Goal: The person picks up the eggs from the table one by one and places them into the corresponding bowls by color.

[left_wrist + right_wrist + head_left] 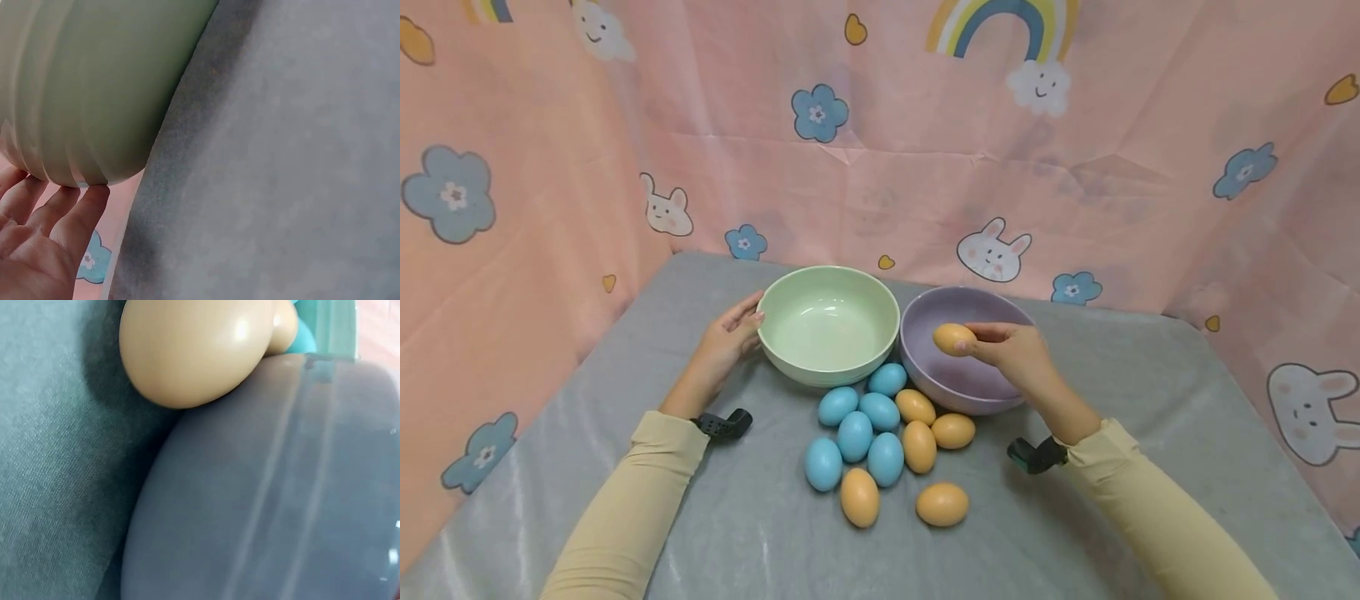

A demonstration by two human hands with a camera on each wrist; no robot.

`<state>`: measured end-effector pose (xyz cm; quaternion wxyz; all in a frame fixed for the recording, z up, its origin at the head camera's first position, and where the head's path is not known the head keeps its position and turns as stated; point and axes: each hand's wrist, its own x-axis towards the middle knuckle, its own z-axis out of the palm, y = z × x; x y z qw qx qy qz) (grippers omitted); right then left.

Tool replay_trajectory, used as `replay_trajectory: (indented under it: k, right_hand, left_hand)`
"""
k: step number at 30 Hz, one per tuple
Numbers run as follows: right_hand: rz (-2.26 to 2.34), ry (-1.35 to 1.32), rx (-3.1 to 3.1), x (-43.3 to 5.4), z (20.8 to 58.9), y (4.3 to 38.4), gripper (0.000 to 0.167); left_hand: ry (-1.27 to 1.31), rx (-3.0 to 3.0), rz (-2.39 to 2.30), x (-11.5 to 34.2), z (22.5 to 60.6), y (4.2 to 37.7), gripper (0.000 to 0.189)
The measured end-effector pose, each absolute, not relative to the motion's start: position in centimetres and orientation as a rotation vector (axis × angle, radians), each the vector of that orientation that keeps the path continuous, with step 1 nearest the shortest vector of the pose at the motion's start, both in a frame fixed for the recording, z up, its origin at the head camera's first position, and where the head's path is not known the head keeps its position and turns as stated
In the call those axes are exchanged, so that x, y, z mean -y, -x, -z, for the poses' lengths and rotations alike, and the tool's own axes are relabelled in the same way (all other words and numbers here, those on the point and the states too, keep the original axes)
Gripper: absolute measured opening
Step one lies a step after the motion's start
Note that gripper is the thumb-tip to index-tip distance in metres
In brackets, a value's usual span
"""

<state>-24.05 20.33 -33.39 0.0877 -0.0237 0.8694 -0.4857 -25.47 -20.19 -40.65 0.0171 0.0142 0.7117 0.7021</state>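
Observation:
Above the inside of the purple bowl (917,364), my right hand (1018,354) pinches a yellow-orange egg (951,338) between thumb and fingers. My left hand (727,340) touches the left side of the pale green bowl (827,371). In the left wrist view, the fingers (87,215) are fairly straight, with their tips against the bowl's outer wall. Several blue eggs (854,437) and yellow-orange eggs (919,447) lie grouped on the table in front of the bowls. The right wrist view shows an egg (190,347) beside the purple bowl's outer wall (250,487).
The two bowls stand side by side on a grey cloth-covered table (737,533). One yellow-orange egg (942,505) lies apart, nearer the front. Behind the table hangs a pink printed curtain (910,192), which also runs along both sides.

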Motion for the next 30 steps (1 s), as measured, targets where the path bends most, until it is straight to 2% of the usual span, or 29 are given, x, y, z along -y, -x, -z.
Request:
replay_trajectory:
  k: [17, 30]
  right_hand:
    - [1.373, 0.051, -2.624, -19.2, 35.3, 26.2, 0.051]
    - [1.270, 0.031, -2.639, -18.6, 36.2, 27.4, 0.057]
  left_hand:
    - [-0.061, -2.213, -2.187, 20.1, 40.6, 25.4, 0.058]
    - [-0.063, -2.218, -2.180, 20.2, 40.4, 25.2, 0.058]
